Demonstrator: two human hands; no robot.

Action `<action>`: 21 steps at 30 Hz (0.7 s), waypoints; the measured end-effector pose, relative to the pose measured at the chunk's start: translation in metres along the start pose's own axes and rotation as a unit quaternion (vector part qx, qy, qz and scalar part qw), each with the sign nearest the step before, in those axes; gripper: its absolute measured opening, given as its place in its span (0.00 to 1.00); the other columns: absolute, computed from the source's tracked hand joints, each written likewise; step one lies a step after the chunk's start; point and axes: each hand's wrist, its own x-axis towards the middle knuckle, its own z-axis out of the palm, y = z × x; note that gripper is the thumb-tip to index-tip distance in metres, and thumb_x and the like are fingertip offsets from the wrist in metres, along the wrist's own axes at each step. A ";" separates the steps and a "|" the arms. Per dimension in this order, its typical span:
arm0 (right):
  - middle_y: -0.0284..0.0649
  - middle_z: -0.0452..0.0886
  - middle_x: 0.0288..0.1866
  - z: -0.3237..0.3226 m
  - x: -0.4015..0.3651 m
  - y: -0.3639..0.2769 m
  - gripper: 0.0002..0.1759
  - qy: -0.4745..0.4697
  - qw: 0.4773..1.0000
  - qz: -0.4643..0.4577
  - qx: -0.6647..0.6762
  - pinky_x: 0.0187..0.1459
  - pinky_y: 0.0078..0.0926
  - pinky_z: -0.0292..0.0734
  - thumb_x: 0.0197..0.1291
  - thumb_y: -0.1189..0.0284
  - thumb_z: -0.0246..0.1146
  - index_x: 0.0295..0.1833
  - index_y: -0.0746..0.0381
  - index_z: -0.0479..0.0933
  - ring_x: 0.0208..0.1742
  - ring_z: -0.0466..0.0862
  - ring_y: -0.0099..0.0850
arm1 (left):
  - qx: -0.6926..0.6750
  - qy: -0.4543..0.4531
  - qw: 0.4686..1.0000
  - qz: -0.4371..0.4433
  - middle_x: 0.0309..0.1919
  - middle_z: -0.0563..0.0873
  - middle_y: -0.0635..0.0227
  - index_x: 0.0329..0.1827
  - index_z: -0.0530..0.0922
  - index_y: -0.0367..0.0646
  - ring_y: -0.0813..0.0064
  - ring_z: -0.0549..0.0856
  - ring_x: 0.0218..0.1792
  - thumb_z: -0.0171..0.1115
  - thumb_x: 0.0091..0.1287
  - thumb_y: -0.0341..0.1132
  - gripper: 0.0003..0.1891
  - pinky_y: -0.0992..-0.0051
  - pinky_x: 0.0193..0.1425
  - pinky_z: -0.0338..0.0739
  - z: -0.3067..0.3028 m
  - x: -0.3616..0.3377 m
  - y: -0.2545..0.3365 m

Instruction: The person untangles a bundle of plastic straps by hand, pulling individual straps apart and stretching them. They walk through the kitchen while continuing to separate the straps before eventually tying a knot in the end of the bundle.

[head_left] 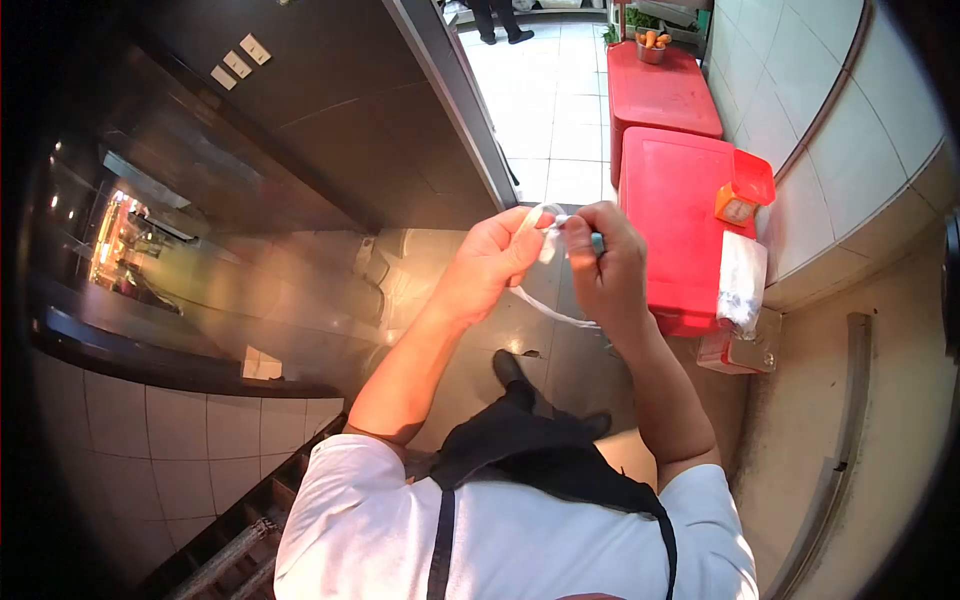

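Both my hands are raised together in front of my chest, over the floor. My left hand (pixel 490 260) is closed, pinching a thin white strap (pixel 552 313) between thumb and fingers. Close beside it, my right hand (pixel 610 262) is also closed on the strap, with the fingers curled. Part of the strap loops below the hands and runs toward my right wrist. A small teal piece (pixel 598 243) shows at my right fingers; its kind cannot be made out. The fingers hide the middle of the strap.
To the right stand two red lidded bins (pixel 672 215). An orange scale (pixel 738 206) and a white plastic bag (pixel 741 270) rest on the near one. Carrots fill a metal bowl (pixel 650 54) farther back. A person's legs (pixel 492 15) show beyond the doorway.
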 end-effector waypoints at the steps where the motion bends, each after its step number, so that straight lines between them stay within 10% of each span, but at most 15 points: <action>1: 0.41 0.75 0.27 0.001 0.002 -0.004 0.08 -0.034 0.999 0.025 0.030 0.26 0.26 0.67 0.66 0.70 0.61 0.36 0.64 0.75 0.22 0.74 0.33 | 0.017 0.001 1.000 0.021 0.25 0.73 0.81 0.48 0.79 0.43 0.91 0.62 0.21 0.59 0.72 0.42 0.12 0.86 0.23 0.53 -0.005 0.001 -0.002; 6: 0.24 0.70 0.24 0.000 0.023 -0.018 0.13 -0.083 0.934 0.276 0.210 0.25 0.15 0.59 0.68 0.64 0.62 0.39 0.64 0.78 0.25 0.64 0.12 | -0.088 -0.009 0.996 0.014 0.25 0.74 0.80 0.43 0.79 0.41 0.92 0.63 0.22 0.60 0.71 0.39 0.10 0.87 0.23 0.54 -0.033 0.008 0.004; 16: 0.30 0.78 0.35 0.120 0.045 -0.030 0.17 0.067 0.974 0.171 0.137 0.31 0.14 0.65 0.60 0.69 0.70 0.52 0.64 0.78 0.30 0.70 0.14 | -0.191 0.035 0.980 0.030 0.33 0.85 0.72 0.46 0.79 0.42 0.91 0.66 0.21 0.60 0.71 0.34 0.07 0.88 0.24 0.58 -0.136 0.012 0.040; 21: 0.30 0.78 0.35 0.196 0.070 -0.024 0.09 -0.047 0.980 0.133 0.136 0.33 0.15 0.68 0.63 0.72 0.67 0.44 0.65 0.80 0.33 0.73 0.17 | -0.109 0.161 0.978 0.078 0.33 0.86 0.70 0.45 0.80 0.42 0.91 0.65 0.21 0.61 0.70 0.33 0.06 0.87 0.24 0.57 -0.198 -0.008 0.056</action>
